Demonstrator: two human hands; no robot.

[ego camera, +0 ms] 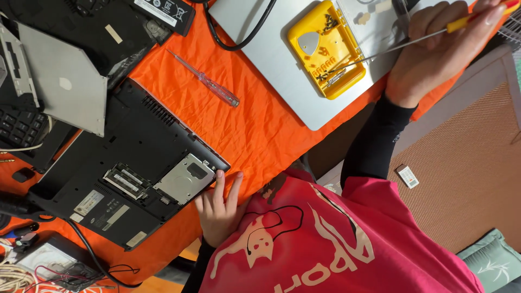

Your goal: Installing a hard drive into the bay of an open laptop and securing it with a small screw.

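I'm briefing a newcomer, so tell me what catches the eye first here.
The bright orange cloth over the table stands out at once. An opened black laptop lies bottom-up at the left, with the left hand at its corner. At the top, a yellow parts box sits on a silver laptop, and the right hand holds a long screwdriver over it.

screwdriver handle (488,13) cut off, keyboard (19,127) partly covered
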